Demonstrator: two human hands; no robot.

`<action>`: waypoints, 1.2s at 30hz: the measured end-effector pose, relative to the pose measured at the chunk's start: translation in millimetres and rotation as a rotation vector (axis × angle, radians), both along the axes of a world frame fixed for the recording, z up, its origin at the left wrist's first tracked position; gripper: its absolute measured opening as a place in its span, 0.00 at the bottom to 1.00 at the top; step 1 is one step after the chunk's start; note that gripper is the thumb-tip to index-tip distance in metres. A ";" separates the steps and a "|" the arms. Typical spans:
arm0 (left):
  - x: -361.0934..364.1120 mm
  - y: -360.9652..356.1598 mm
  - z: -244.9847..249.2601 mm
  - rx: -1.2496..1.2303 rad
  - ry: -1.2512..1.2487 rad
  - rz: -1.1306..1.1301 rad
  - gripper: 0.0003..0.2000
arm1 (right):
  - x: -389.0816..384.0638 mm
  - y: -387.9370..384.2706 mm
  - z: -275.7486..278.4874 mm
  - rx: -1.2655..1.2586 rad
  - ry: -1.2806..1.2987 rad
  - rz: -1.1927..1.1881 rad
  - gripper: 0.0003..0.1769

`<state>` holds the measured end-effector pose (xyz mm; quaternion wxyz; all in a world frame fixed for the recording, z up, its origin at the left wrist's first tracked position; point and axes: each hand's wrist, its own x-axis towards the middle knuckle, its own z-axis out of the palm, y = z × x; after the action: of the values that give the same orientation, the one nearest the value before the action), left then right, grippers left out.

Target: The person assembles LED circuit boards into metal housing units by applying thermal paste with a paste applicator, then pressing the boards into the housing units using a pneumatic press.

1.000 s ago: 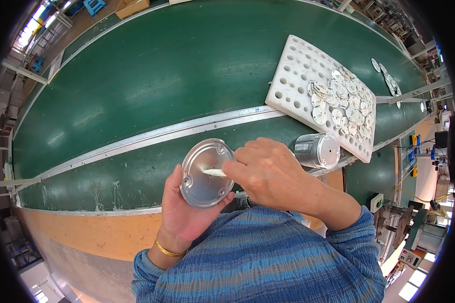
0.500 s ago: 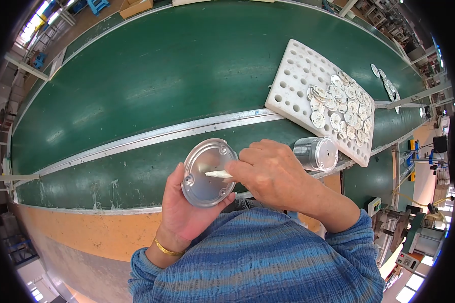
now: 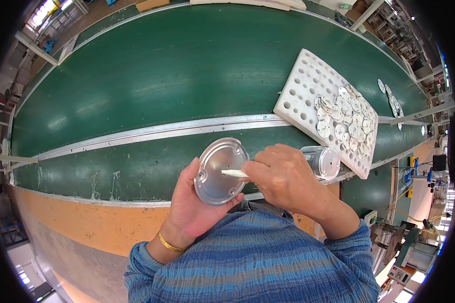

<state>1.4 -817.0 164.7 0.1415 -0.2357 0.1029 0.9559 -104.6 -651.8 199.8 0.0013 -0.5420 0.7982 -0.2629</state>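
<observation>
A round, silver metal dish (image 3: 216, 186) lies grasped in the left hand (image 3: 193, 212), the right hand (image 3: 282, 177) pinching a slim white stick (image 3: 234, 173) at its face. On the green counter (image 3: 162, 86) are a silver metal cylinder (image 3: 316, 157) and a white, holed slab (image 3: 299, 91).

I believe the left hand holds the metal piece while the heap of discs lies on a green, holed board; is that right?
Not quite: the head view shows that the board is white. The left hand does hold the metal piece, and the discs do lie there.
</observation>
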 end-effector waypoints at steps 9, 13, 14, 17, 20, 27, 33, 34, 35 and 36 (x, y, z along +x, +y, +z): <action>1.0 2.0 -1.5 0.004 0.002 0.013 0.27 | -0.3 -1.3 3.6 0.046 -0.004 0.028 0.05; 0.2 2.5 -1.8 0.000 0.001 0.015 0.27 | -1.5 -2.2 4.1 0.038 -0.012 0.045 0.04; 0.0 2.7 -1.6 -0.003 0.000 0.013 0.27 | -1.8 -2.3 4.1 0.032 -0.015 0.049 0.04; -1.0 3.0 -0.8 -0.012 -0.003 0.009 0.27 | -2.2 -2.6 4.1 0.038 -0.020 0.051 0.04; -1.3 2.8 -1.1 -0.013 -0.001 0.009 0.27 | -3.3 -2.7 4.0 0.033 -0.023 0.052 0.05; -2.2 2.0 -1.1 -0.012 -0.008 0.005 0.27 | -4.9 -4.0 2.8 0.027 -0.027 0.067 0.06; -1.9 1.2 -1.1 -0.011 -0.010 0.001 0.28 | -5.8 -6.1 2.8 0.036 -0.013 0.079 0.07; -1.8 1.1 -0.9 -0.013 -0.010 0.001 0.28 | -5.8 -6.4 2.6 0.038 -0.010 0.080 0.07; -1.8 0.9 -1.0 -0.016 -0.008 0.001 0.28 | -5.8 -6.6 2.4 0.040 -0.006 0.081 0.07; -1.9 0.8 -1.0 -0.019 -0.006 0.001 0.28 | -5.9 -6.6 1.9 0.033 -0.012 0.085 0.08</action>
<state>-0.5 -816.1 163.7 0.1393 -0.2399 0.1114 0.9543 -110.5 -658.4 201.7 0.0261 -0.5738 0.7786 -0.2527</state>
